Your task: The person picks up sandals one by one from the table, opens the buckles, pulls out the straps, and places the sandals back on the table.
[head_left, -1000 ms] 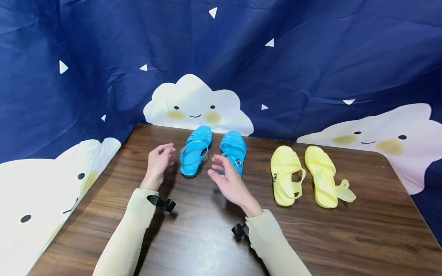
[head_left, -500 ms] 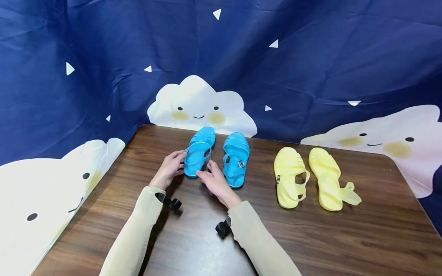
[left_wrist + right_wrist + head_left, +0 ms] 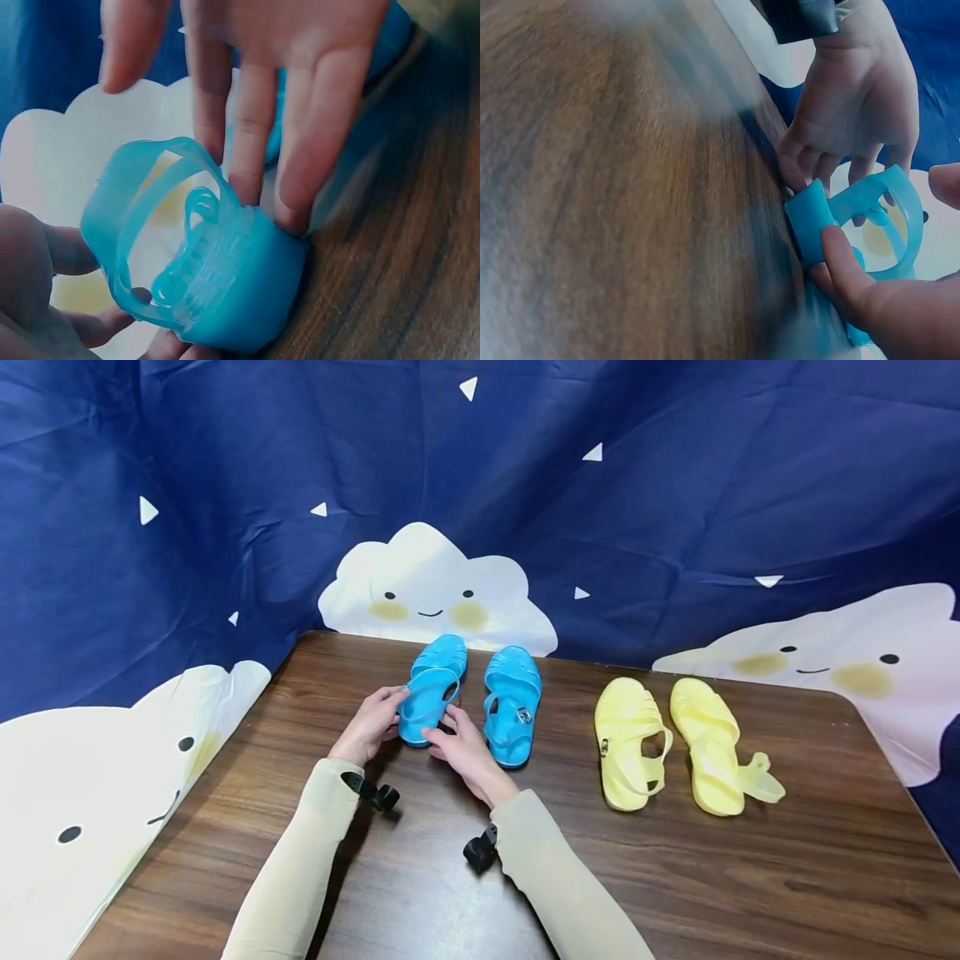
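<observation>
Two blue jelly sandals stand side by side near the table's back edge. My left hand (image 3: 369, 722) touches the outer side of the left blue sandal (image 3: 423, 700) near its strap. In the left wrist view, fingertips of that hand lie against the clear blue strap (image 3: 120, 199). From the other side my right hand (image 3: 468, 752) reaches to the sandal's heel; in the left wrist view its fingers (image 3: 251, 127) are fairly straight against the shoe, thumb apart. The sandal's sole rests on the table. The other blue sandal (image 3: 513, 706) stands just beyond my right hand.
Two yellow sandals lie on the right: one (image 3: 628, 743) with its strap looped, the other (image 3: 705, 743) with a strap (image 3: 760, 777) spread outward. The brown wooden table (image 3: 720, 893) ends at a dark blue curtain (image 3: 675, 502) with smiling clouds.
Both hands have closed in on the left blue sandal, the right hand moving left from the other blue sandal. In the last half second they barely shift; the sandals stay in place.
</observation>
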A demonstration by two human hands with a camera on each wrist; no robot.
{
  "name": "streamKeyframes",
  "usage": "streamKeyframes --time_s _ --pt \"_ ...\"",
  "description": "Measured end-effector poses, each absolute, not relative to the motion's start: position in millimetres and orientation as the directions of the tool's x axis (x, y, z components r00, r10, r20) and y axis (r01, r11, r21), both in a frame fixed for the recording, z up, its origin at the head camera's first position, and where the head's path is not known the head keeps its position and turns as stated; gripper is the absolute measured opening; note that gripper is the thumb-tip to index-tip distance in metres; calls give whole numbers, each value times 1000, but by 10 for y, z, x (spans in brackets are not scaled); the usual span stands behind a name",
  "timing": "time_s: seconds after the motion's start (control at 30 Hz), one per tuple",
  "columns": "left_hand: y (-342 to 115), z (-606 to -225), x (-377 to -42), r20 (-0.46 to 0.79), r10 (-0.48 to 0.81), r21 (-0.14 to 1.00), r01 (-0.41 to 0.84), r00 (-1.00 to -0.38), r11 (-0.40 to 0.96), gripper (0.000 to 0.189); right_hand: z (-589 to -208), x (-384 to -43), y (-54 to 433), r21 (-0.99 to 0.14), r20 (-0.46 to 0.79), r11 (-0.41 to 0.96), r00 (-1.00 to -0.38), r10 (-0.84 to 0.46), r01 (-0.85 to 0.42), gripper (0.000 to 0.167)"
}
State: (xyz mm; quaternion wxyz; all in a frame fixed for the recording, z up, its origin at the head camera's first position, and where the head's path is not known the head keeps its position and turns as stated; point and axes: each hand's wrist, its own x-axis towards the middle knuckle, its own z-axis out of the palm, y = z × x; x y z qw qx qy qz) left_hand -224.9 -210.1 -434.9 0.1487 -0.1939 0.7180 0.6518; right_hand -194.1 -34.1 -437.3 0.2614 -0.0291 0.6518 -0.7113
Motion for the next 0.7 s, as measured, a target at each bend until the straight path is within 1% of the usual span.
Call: streamKeyframes --time_s 0.27,0.5,0.7 --pt "-2125 -4341 -2206 -466 -62 885 -466 -882 -15 46 -4372 -1937 -320 -937 -303 -40 -866 -399 346 74" --pt "-2183 -4314 -2110 -433 -53 900 -435 -900 26 42 -4340 -1907 -296 -936 -323 -3 -861 -393 352 78" --pt "-2228 -4225 -2012 -408 -42 912 -409 -912 30 41 -4272 -1876 -287 -943 -308 9 -864 -399 332 79"
